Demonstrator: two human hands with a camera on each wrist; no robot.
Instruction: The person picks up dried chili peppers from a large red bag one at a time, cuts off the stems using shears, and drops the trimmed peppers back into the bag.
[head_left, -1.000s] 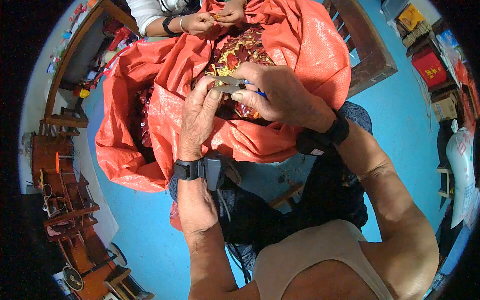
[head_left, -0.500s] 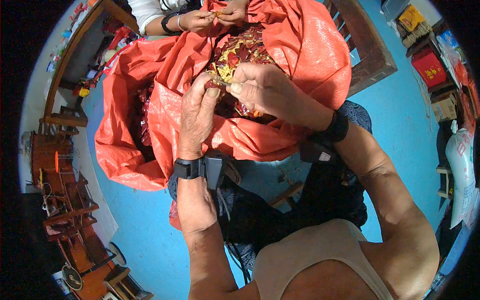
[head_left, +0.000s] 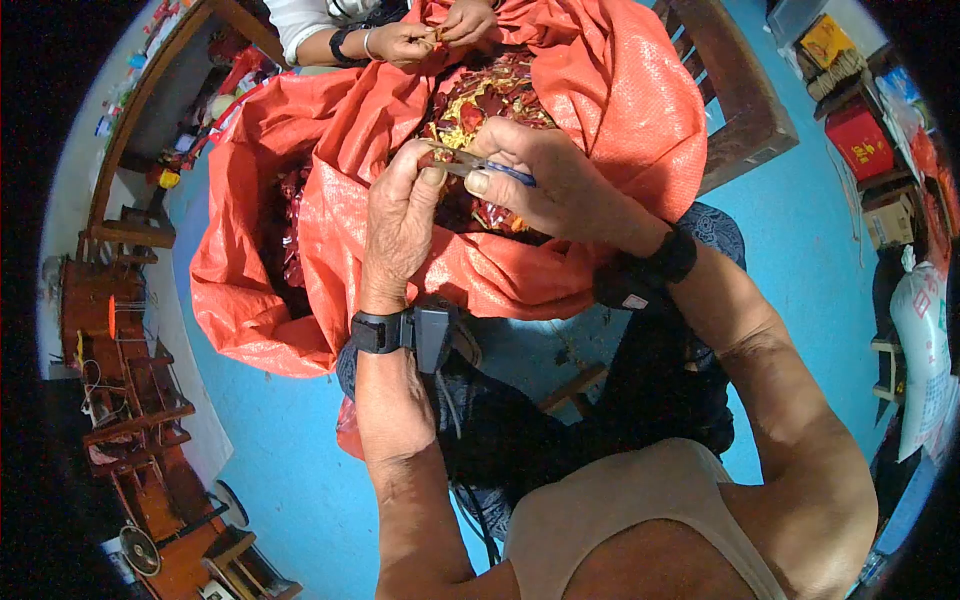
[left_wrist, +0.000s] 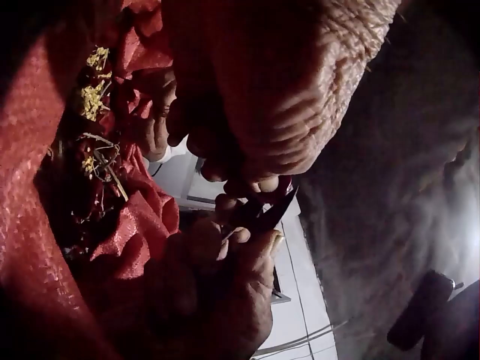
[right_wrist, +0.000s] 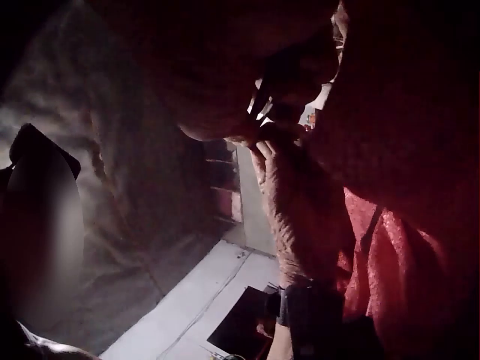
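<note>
Over an orange-red woven sack (head_left: 640, 110), the right hand (head_left: 545, 185) grips small scissors or snips (head_left: 510, 172) with blue handles. Their blades point left to the fingertips of the left hand (head_left: 398, 225), where thumb and forefinger pinch a small dark red piece, mostly covered by the fingers. Dark red dried pods (head_left: 495, 95) and yellowish stems (head_left: 458, 125) fill the sack below both hands. In the left wrist view a dark pointed blade (left_wrist: 281, 210) stands out between the two hands. The right wrist view is too dark to show the held piece clearly.
Another person's hands (head_left: 435, 38) pinch something small at the sack's far side. A second opening with red pods (head_left: 292, 225) lies at left. A wooden chair (head_left: 745, 100) stands at right, a white sack (head_left: 920, 335) farther right. Wooden furniture (head_left: 130, 380) lines the left.
The blue handles, hidden half a second ago by the right hand, show again as its fingers have spread. The left hand stays nearly in place, and the other person's hands have shifted slightly.
</note>
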